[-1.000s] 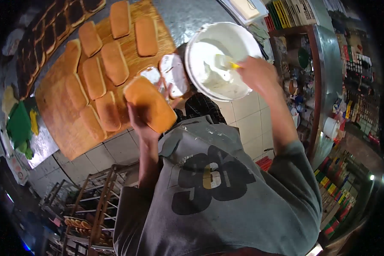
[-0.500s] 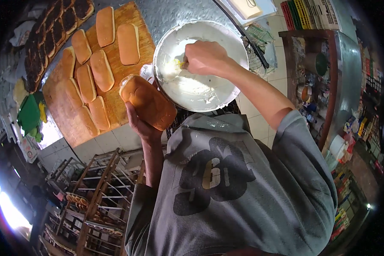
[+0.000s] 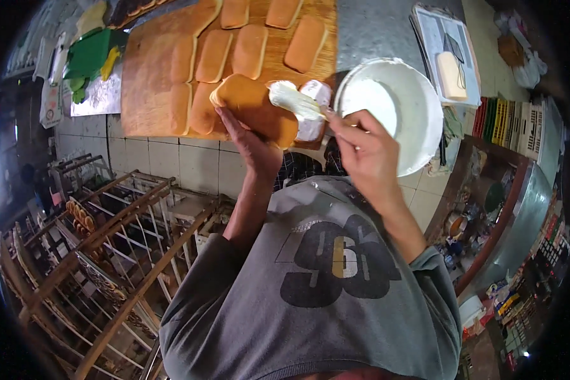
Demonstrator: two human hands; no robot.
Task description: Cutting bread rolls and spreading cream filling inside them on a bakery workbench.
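Note:
My left hand (image 3: 254, 147) holds a golden rectangular bread piece (image 3: 247, 107) tilted above the front of the wooden board (image 3: 147, 95). My right hand (image 3: 364, 152) grips a spatula (image 3: 316, 106) loaded with white cream, its head at the bread's right edge; I cannot tell whether they touch. Behind it lies a bread piece (image 3: 313, 126) covered in white cream. A large white bucket (image 3: 418, 114) with cream inside stands just right of the board. Several plain bread pieces (image 3: 250, 50) lie in rows on the board.
A green plastic item (image 3: 85, 54) and yellow cloth (image 3: 109, 66) are at the upper left. A tray (image 3: 455, 92) with a pale block sits behind the bucket. Rolling racks (image 3: 117, 215) stand below left; stacked crates (image 3: 506, 120) and a metal-edged shelf unit (image 3: 513, 215) are at the right.
My right hand has come out of the bucket leftward to the held bread, bringing cream on the spatula. The camera view has shifted, so board and bucket sit differently in the picture.

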